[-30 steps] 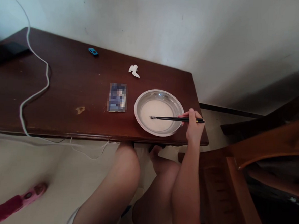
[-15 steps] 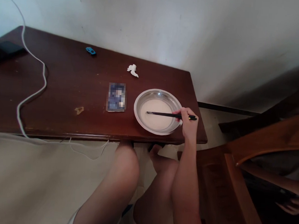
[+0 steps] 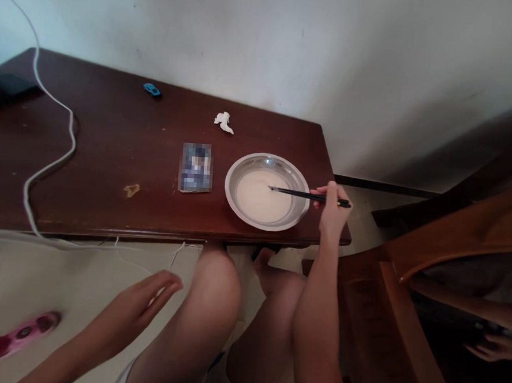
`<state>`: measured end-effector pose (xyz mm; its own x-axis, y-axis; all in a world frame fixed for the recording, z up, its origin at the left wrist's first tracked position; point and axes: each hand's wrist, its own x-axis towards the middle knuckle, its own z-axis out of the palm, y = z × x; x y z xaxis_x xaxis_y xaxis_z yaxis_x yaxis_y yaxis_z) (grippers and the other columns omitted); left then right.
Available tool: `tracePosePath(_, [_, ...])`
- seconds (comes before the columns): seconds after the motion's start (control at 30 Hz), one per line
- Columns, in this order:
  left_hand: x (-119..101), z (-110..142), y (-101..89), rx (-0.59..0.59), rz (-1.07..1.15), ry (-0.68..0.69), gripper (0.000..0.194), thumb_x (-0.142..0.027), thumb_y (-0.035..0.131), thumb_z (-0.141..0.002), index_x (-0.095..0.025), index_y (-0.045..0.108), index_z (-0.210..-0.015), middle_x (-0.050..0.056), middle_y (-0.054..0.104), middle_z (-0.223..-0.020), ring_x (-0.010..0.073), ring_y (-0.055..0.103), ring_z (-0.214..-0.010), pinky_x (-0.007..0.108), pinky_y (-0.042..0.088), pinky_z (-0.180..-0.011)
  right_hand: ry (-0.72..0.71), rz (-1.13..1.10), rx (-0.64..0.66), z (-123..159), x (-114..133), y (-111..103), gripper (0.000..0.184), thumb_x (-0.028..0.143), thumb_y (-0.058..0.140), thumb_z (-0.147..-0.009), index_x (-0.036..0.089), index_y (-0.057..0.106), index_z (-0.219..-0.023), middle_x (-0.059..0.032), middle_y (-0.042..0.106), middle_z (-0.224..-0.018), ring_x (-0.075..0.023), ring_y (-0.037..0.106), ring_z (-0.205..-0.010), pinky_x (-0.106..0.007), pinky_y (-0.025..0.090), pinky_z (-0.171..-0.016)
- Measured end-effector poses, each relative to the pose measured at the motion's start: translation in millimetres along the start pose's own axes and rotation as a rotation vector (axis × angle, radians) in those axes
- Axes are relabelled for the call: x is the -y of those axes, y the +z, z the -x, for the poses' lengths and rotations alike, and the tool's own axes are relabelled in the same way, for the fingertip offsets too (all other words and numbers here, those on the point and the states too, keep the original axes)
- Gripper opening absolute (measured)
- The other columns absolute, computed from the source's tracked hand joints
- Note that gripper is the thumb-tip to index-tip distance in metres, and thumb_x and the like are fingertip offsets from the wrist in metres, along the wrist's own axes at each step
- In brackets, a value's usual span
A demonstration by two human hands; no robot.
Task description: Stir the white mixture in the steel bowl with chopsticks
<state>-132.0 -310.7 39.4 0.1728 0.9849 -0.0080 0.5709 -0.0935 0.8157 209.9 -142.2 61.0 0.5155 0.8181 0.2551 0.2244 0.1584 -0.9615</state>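
A round steel bowl (image 3: 240, 170) of pale, creamy liquid sits near the right end of a dark wooden table (image 3: 111, 148). My right hand (image 3: 333, 210) is closed on a pair of black chopsticks (image 3: 299, 193) just right of the bowl; their tips dip into the liquid near its middle. My left hand (image 3: 145, 300) hangs below the table's front edge beside my left knee. It holds nothing, and its fingers are stretched out and a little blurred.
Left of the bowl lies a small card (image 3: 195, 167), behind it a crumpled tissue (image 3: 224, 121) and a small blue object (image 3: 152, 89). A white cable (image 3: 49, 161) snakes across the table's left part. A wooden chair (image 3: 404, 316) stands at right, with another person's hand (image 3: 487, 344) beyond it. On the floor at lower left lies a pink object (image 3: 8, 344).
The chopstick tips have drawn back rightward to the bowl's middle as my right hand shifted right. My left hand has come into view at the lower left.
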Motion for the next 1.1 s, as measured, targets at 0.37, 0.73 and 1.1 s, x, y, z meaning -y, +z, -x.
tracePosePath(0.37, [-25.4, -166.9, 74.7, -0.591, 0.824, -0.036, 0.035, -0.034, 0.050, -0.089, -0.024, 0.056, -0.122, 0.006, 0.049, -0.139, 0.0200, 0.042, -0.130, 0.036, 0.035, -0.107, -0.035, 0.031, 0.043, 1.2, -1.4, 0.3, 0.037, 0.047, 0.049, -0.083, 0.017, 0.060, -0.063, 0.0007, 0.066, -0.061, -0.0065, 0.053, -0.046, -0.020, 0.040, -0.045])
tracePosePath(0.73, [-20.9, -275.0, 69.3, -0.046, 1.329, -0.382, 0.031, -0.030, 0.045, -0.082, -0.012, 0.068, -0.092, 0.008, 0.073, -0.090, 0.0273, 0.064, -0.099, 0.040, 0.049, -0.091, -0.126, 0.112, 0.088, -1.3, -0.6, 0.6, 0.037, 0.046, 0.048, -0.083, 0.018, 0.062, -0.063, -0.0005, 0.066, -0.066, -0.0109, 0.061, -0.066, -0.023, 0.044, -0.059])
tracePosePath(1.1, [-11.8, -291.4, 72.4, 0.093, 1.338, -0.389, 0.027, -0.032, 0.045, -0.082, -0.020, 0.061, -0.064, 0.003, 0.066, -0.057, 0.0245, 0.068, -0.081, 0.035, 0.052, -0.080, -0.148, 0.105, 0.142, -1.6, -4.0, -4.3, 0.035, 0.044, 0.048, -0.084, 0.020, 0.061, -0.063, 0.0004, 0.066, -0.065, -0.0129, 0.063, -0.070, -0.028, 0.048, -0.075])
